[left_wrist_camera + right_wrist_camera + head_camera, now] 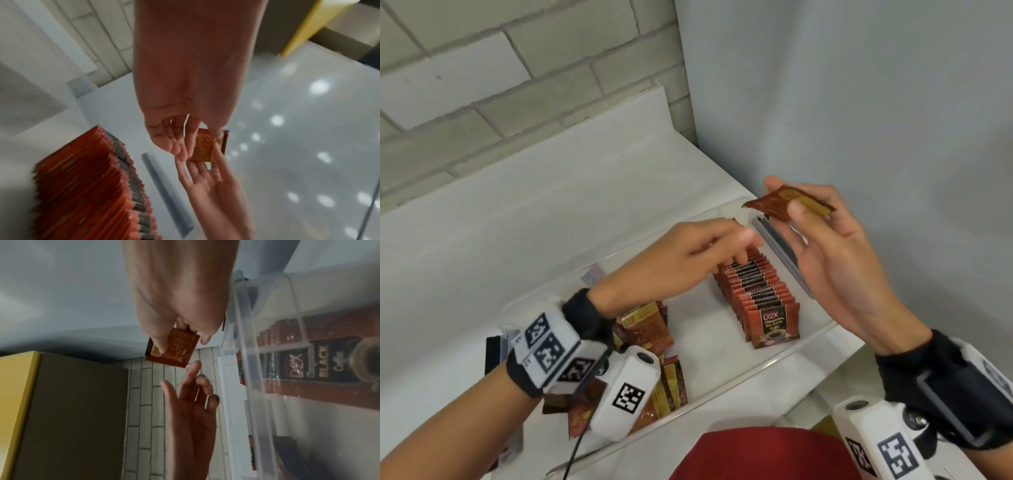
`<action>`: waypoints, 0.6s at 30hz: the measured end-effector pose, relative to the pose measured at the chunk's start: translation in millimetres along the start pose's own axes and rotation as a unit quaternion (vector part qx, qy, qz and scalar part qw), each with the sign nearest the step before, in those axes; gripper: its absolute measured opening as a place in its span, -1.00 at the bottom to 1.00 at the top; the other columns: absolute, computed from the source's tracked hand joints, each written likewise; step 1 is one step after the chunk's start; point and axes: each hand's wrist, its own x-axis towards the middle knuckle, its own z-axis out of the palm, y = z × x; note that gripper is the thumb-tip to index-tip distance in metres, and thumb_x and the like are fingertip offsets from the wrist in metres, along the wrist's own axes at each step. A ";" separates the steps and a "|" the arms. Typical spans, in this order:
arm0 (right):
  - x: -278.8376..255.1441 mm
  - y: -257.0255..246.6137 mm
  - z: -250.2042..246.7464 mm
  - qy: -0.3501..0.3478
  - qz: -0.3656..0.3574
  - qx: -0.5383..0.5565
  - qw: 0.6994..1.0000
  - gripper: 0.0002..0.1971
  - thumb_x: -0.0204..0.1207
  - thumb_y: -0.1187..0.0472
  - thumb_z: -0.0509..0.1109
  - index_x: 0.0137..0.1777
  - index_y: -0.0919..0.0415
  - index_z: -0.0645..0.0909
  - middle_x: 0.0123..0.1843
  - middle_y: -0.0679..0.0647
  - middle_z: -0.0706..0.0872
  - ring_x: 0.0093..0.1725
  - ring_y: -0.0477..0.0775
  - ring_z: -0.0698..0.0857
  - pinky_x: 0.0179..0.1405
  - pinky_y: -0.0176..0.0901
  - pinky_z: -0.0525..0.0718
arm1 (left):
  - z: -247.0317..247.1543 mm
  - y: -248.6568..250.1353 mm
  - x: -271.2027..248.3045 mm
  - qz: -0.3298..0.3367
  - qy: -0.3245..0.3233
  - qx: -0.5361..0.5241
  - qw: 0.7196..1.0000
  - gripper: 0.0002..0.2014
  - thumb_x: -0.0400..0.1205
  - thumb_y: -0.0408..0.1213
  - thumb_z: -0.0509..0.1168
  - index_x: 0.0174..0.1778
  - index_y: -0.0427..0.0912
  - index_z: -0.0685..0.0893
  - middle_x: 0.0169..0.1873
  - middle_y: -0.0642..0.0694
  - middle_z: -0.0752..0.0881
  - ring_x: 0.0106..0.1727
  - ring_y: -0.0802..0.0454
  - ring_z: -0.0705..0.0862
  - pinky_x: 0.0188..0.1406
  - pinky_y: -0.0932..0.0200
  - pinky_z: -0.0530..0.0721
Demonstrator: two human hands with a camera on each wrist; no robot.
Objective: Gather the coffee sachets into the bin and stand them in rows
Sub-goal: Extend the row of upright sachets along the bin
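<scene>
Sachet (787, 205) pinched in right hand (835, 260) above bin's (767, 365) far corner; left hand (688, 260) released over row (756, 294). Risk: careless insertion topples standing sachets.

A row of sachets (756, 294) stands in the right part of the bin (784, 359), a loose heap of sachets (650, 335) lies in its near left part, and the right hand (835, 253) holds one sachet (787, 204) above the bin's far right corner, with the left hand (688, 257) just left of it over the row's far end.
</scene>
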 end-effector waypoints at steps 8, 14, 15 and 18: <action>-10.7 -7.5 -8.4 -0.128 -0.032 -0.242 0.961 -0.66 0.53 0.47 0.35 0.19 0.10 0.73 0.53 -0.12 0.51 0.56 -0.15 0.40 0.39 -0.29 0.51 | -3.7 13.6 -8.6 -0.069 0.021 -0.239 0.968 -0.62 0.68 -0.09 0.30 0.32 -0.25 0.63 0.04 -0.14 0.75 -0.03 0.06 0.68 -0.09 0.27 0.62; -8.2 -28.7 -6.0 -0.072 0.010 -0.270 0.960 -0.69 0.60 0.26 0.32 0.30 0.01 0.64 0.33 -0.17 0.69 0.36 -0.18 0.61 0.19 -0.34 0.64 | -3.4 14.9 -11.9 -0.089 0.037 -0.259 0.961 -0.66 0.50 -0.45 0.42 0.20 -0.19 0.69 -0.04 -0.12 0.82 -0.13 0.11 0.78 -0.12 0.30 0.68; -5.8 -31.9 -5.4 -0.050 0.013 -0.292 0.955 -0.74 0.61 0.12 0.37 0.29 -0.01 0.65 0.24 -0.18 0.74 0.27 -0.17 0.67 0.17 -0.31 0.67 | -3.2 15.1 -12.8 -0.087 0.039 -0.249 0.964 -0.66 0.50 -0.47 0.43 0.20 -0.20 0.70 -0.05 -0.15 0.82 -0.16 0.12 0.77 -0.12 0.30 0.69; 1.7 -34.7 -7.1 -0.044 0.018 -0.339 0.939 -0.70 0.40 0.00 0.44 0.12 -0.02 0.74 -0.04 -0.07 0.80 0.00 -0.14 0.73 0.11 -0.20 0.71 | -1.8 15.4 -13.9 -0.084 0.040 -0.210 0.973 -0.67 0.50 -0.49 0.44 0.20 -0.27 0.71 -0.04 -0.26 0.80 -0.19 0.14 0.74 -0.11 0.29 0.70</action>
